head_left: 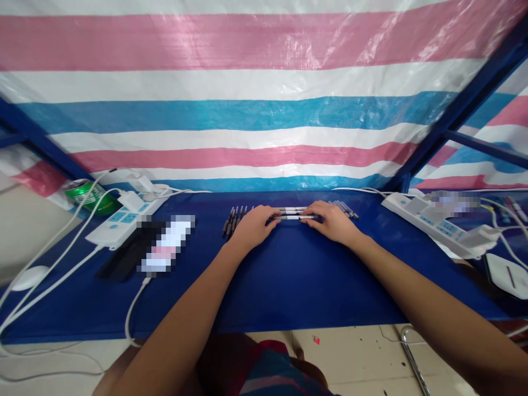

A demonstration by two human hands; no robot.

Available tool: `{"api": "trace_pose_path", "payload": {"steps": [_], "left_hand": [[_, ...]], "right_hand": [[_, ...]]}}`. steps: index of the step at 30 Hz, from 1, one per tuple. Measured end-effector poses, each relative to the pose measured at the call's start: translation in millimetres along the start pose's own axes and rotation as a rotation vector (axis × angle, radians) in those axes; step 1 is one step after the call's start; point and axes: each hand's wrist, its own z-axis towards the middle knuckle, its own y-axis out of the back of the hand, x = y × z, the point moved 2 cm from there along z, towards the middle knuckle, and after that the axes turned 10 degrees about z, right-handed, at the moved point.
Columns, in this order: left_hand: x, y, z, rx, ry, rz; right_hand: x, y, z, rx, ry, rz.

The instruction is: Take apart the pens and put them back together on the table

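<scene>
My left hand [253,226] and my right hand [332,223] rest on the blue cloth-covered table [289,280], facing each other. Between them lie up to three white-barrelled pens [293,216], side by side and horizontal. Each hand's fingers press on one end of these pens. A row of dark upright-laid pens [235,220] sits just beyond my left hand. Another small bunch of pens [342,208] lies just beyond my right hand, partly hidden by it.
White power strips [124,223] [433,225] with plugs and cables lie at both table ends. A green can [88,197] lies at the back left. A pixelated object [165,245] rests on a dark pad. A striped tarpaulin [247,110] and blue frame bars stand behind.
</scene>
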Motion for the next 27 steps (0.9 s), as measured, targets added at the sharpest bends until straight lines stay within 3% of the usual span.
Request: {"api": "trace_pose_path", "payload": {"steps": [6,13,27], "left_hand": [[3,2.1,-1,-0.045,0.014,0.123],[4,-0.2,-2,-0.003,0.079,0.113],[4,0.7,0,-0.037,0.203,0.09]], "right_hand": [[-12,3,0,-0.063,-0.057,-0.156],[-23,12,-5,-0.001,-0.223,-0.159],[-25,3,-1,-0.087,-0.187,-0.119]]}}
